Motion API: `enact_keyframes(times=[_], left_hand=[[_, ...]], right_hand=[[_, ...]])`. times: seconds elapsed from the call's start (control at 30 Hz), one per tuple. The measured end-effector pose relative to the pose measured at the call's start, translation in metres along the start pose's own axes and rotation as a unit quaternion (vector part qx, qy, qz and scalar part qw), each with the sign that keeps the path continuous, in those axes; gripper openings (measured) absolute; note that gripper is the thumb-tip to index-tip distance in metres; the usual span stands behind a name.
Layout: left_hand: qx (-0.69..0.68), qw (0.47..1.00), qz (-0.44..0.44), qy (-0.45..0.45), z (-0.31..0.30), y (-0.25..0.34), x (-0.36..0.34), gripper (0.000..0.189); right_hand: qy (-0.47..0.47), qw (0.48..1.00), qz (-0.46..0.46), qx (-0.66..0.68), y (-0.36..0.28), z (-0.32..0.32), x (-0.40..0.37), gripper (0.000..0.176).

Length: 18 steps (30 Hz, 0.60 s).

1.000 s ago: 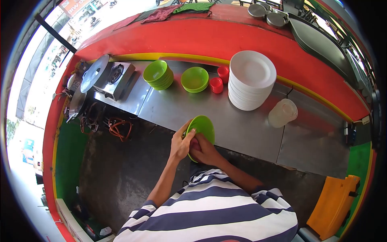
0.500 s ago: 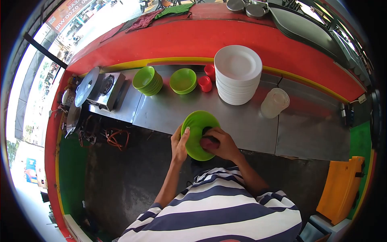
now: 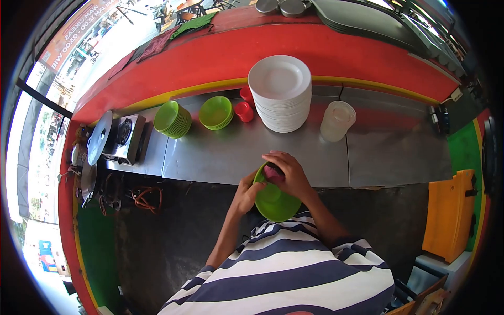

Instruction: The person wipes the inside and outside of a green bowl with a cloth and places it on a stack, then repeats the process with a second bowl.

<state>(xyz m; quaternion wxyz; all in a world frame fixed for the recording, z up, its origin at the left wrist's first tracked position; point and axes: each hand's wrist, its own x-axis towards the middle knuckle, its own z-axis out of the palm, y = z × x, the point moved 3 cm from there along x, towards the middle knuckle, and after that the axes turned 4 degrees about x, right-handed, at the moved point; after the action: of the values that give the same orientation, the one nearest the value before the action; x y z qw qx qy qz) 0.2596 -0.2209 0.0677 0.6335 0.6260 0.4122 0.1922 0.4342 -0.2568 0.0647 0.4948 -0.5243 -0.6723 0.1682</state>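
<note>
The person wears a short-sleeved shirt (image 3: 286, 273) with broad horizontal navy and white stripes, filling the lower middle of the frame. Its sleeves (image 3: 357, 249) end near the elbows; bare forearms (image 3: 226, 236) lead to the left hand (image 3: 245, 193) and right hand (image 3: 289, 170).

Counts as I see them: 2 hands in play, my left hand (image 3: 245, 193) and right hand (image 3: 287, 173). Between them 1 green bowl (image 3: 275, 203), 1 pink cloth (image 3: 273, 173). On the worktop (image 3: 220, 157) ahead-left: 2 green bowl stacks, outer stack (image 3: 173, 119) and inner stack (image 3: 216, 112), bowls per stack unreadable. 2 red cups (image 3: 243, 111). Straight ahead 1 white plate stack (image 3: 281, 92). Ahead-right 1 clear tub (image 3: 336, 122).
</note>
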Motion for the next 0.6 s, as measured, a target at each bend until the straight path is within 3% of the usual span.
enact_keyframes(times=[0.23,0.33,0.43,0.53,0.6], left_hand=[[-0.003,0.997,0.045,0.068,-0.017,0.008,-0.001,0.058],[-0.044,0.988,0.072,0.132,-0.025,0.007,0.001,0.051],[-0.111,0.967,0.085,0.213,-0.037,-0.008,0.005,0.043],[-0.192,0.942,0.07,0.266,-0.051,-0.016,0.003,0.036],[-0.272,0.922,0.032,0.272,-0.062,-0.02,-0.001,0.036]], right_hand=[[0.056,0.973,0.197,0.105,0.043,0.012,-0.025,0.06],[0.047,0.958,0.247,0.141,0.045,0.016,-0.033,0.055],[0.069,0.935,0.24,0.251,0.059,0.024,-0.044,0.046],[0.085,0.824,0.392,0.401,0.067,0.018,-0.055,0.039],[0.145,0.791,0.375,0.461,0.075,0.011,-0.062,0.04]])
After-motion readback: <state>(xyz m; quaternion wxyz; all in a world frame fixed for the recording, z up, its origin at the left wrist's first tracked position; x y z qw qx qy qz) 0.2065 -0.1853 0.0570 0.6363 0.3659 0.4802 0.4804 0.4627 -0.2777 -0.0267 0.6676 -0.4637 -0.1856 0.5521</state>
